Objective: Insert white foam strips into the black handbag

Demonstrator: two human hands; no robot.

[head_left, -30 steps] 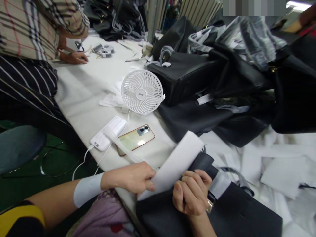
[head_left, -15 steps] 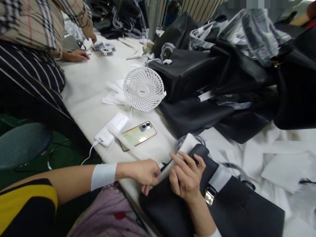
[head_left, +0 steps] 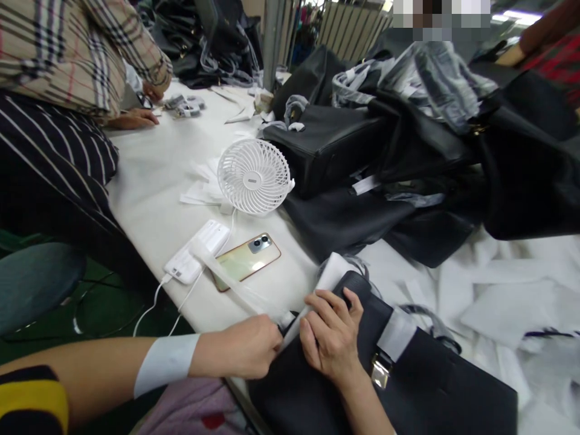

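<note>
A black handbag [head_left: 435,374] lies tilted in front of me, with a gold clasp [head_left: 379,373] and a pale wrapped strap [head_left: 397,333] across it. My right hand [head_left: 333,341] rests on its upper left part, fingers bent over the edge beside a white sheet [head_left: 333,270]. At the bag's left end my left hand [head_left: 249,347] is closed in a fist; what lies inside its fingers is hidden. A translucent white strip [head_left: 235,289] runs from a power bank to just behind this hand.
A white fan [head_left: 254,176], a power bank [head_left: 197,251] with cables and a phone [head_left: 249,261] sit on the white table [head_left: 149,181]. Black bags [head_left: 335,142] pile up behind; white sheets [head_left: 507,308] lie right. A co-worker in a plaid shirt [head_left: 58,54] stands far left, a stool [head_left: 38,284] nearby.
My left hand has turned into a tighter fist at the bag's edge. My right fingers have drawn together and lie closer on the bag. The whole view has shifted slightly.
</note>
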